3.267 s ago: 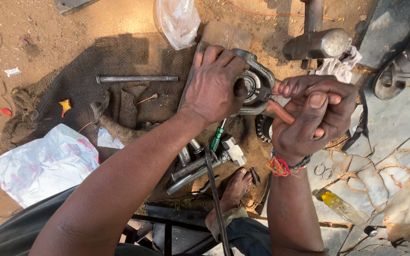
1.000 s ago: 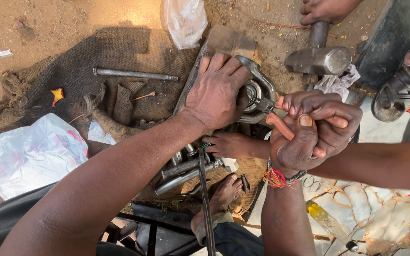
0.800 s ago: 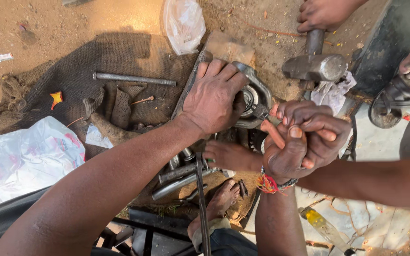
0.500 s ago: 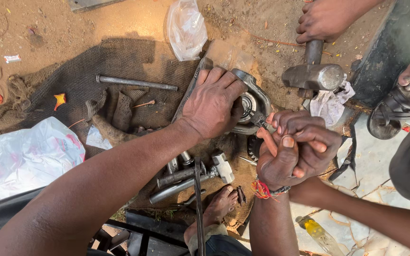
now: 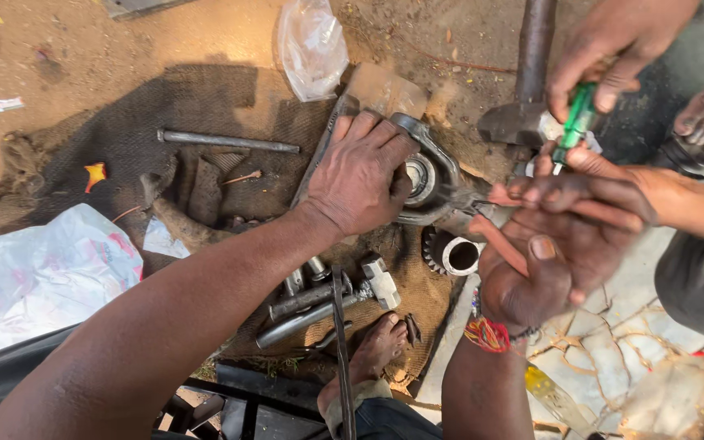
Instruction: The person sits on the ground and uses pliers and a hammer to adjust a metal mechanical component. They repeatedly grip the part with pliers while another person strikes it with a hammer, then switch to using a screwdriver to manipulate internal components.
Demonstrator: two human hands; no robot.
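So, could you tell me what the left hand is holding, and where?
The left hand presses down on the round metal bearing housing, palm over its left side.

A single head-worn camera looks almost straight down from above the person's shoulders, so both forearms run up from the bottom edge to the left hand (image 5: 362, 181) and right hand (image 5: 549, 262) near the middle of the frame. It sits close, with the hands and the round grey metal bearing housing (image 5: 432, 175) filling the centre, and the dark woven sackcloth (image 5: 124, 138) on the sandy ground reaching towards the top edge. A co-worker's hand (image 5: 605, 49) gripping a green-handled screwdriver (image 5: 574, 122) enters from the upper right corner; no second view shares the scene.
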